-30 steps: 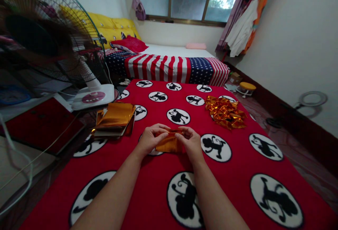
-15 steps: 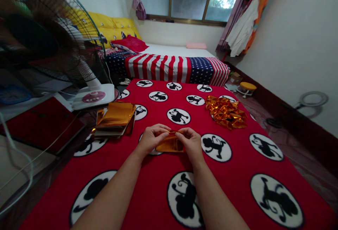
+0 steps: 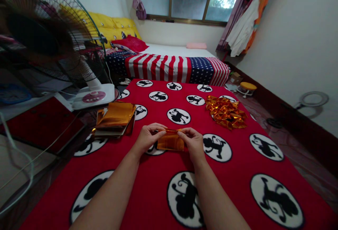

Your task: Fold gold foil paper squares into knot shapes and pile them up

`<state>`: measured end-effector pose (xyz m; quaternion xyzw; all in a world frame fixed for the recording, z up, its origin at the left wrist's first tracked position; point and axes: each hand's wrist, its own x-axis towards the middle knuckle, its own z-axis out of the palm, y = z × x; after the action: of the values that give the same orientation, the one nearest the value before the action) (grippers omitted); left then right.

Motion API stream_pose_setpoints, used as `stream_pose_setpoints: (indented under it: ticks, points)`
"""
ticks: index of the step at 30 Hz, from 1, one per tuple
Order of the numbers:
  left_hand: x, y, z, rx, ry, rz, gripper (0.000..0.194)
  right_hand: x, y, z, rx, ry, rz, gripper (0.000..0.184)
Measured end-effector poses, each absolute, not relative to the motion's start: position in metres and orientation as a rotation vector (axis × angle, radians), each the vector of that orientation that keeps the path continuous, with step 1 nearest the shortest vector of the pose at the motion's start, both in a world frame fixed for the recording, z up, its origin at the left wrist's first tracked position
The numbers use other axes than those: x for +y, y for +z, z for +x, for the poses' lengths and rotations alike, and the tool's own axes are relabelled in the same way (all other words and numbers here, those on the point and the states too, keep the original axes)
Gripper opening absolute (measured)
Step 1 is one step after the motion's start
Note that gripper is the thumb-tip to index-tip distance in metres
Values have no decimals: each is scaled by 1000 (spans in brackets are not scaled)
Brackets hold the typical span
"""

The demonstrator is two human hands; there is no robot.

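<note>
A sheet of shiny gold foil paper (image 3: 171,142) is stretched between my two hands over the red cloth. My left hand (image 3: 150,136) pinches its upper left edge between thumb and fingers. At the upper right edge, my right hand (image 3: 192,140) pinches it in the same way. The top edge looks folded over, and the lower part hangs flat toward me. To the left lies a stack of gold foil paper sheets (image 3: 117,117). On the right sits a pile of folded gold foil pieces (image 3: 227,113).
The red cloth (image 3: 148,195) with monkey prints covers the surface under my hands. A running fan with a white base (image 3: 95,94) stands at the left. Beyond the far edge is a bed (image 3: 169,66); a yellow-topped stool (image 3: 247,86) stands on the floor at right.
My hands have moved slightly apart, the left one further left. More of the foil sheet's flat face now shows between them. The stack and the pile have stayed put.
</note>
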<state>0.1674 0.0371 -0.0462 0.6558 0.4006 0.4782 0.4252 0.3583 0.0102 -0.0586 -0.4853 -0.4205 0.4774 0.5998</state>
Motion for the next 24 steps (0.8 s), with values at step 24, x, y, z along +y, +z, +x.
stream_pose_setpoints:
  ticks: [24]
  points:
    - [37, -46, 169, 1113, 1272, 1334, 25, 8, -57, 359, -943, 1095, -1130, 25]
